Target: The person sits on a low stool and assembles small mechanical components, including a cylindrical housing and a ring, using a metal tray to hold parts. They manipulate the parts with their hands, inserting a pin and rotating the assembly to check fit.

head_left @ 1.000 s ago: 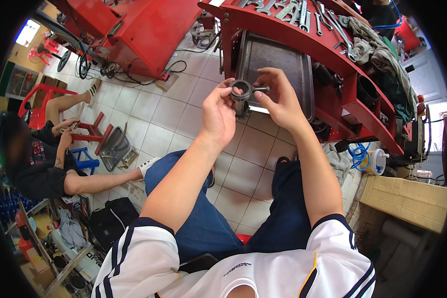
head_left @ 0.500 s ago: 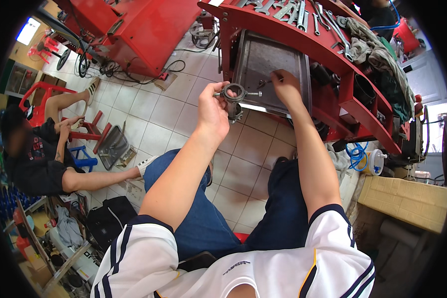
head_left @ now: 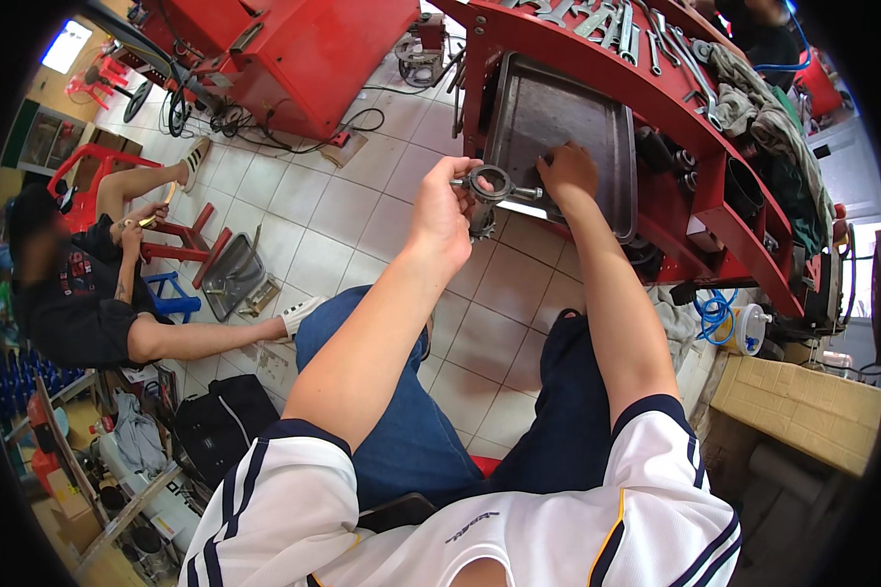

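Observation:
My left hand (head_left: 443,210) is closed round a dark metal clamp (head_left: 489,183) with a round ring at its top. A bolt (head_left: 527,193) sticks out of the ring's right side, and a toothed lower part hangs under it. To its right, my right hand (head_left: 568,172) is over a grey metal tray (head_left: 543,98), with its fingers curled down toward the tray's surface. What those fingers hold, if anything, is hidden behind the hand.
The tray sits in a red tool bench (head_left: 578,49), with several wrenches (head_left: 622,24) and grey rags (head_left: 754,108) on top. A person (head_left: 78,284) sits at the left near a small pan (head_left: 233,279). A red machine (head_left: 284,68) stands at the far left, with cables on the floor.
My right hand has moved slightly left over the tray, and small metal pieces seen beside its fingers no longer show. My left hand keeps its hold on the clamp. The whole view has shifted a little.

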Motion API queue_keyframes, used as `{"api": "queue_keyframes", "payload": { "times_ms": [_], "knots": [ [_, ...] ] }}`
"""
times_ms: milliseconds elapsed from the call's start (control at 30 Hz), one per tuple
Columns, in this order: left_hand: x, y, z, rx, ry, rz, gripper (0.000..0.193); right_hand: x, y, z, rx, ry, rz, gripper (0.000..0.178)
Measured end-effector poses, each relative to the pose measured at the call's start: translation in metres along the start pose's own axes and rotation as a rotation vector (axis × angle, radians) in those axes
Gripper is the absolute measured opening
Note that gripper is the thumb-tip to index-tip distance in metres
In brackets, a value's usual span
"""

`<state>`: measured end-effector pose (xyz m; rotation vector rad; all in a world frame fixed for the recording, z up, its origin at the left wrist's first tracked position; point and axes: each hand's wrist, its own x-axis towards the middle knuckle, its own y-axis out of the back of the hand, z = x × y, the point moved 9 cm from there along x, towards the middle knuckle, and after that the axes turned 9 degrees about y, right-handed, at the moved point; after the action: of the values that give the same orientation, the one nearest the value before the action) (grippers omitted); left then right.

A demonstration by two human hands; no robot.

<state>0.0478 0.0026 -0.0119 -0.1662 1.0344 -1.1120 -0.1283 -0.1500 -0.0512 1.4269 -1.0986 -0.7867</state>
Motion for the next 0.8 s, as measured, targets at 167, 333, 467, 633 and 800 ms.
{"api": "queue_keyframes", "payload": {
  "times_ms": [167, 333, 467, 633, 800],
  "knots": [
    [-0.003, -0.007, -0.002, 0.04, 0.016, -0.03, 0.023, 0.0, -0.003, 0.008, 0.024, -0.166, -0.063, 0.029],
    [-0.005, -0.011, -0.011, 0.028, 0.057, -0.032, 0.023, -0.003, -0.007, 0.01, 0.004, -0.347, -0.103, 0.035],
    [-0.004, -0.014, -0.019, 0.089, 0.087, -0.033, 0.022, 0.0, -0.014, 0.017, 0.001, -0.372, -0.081, 0.035],
    [-0.002, -0.019, -0.022, 0.146, 0.137, -0.12, 0.02, -0.002, -0.008, 0.015, 0.038, -0.347, -0.029, 0.035],
    [-0.001, -0.018, -0.019, 0.288, 0.166, -0.144, 0.02, 0.003, 0.023, 0.026, 0.729, -0.105, 0.069, 0.04]
  ]
}}
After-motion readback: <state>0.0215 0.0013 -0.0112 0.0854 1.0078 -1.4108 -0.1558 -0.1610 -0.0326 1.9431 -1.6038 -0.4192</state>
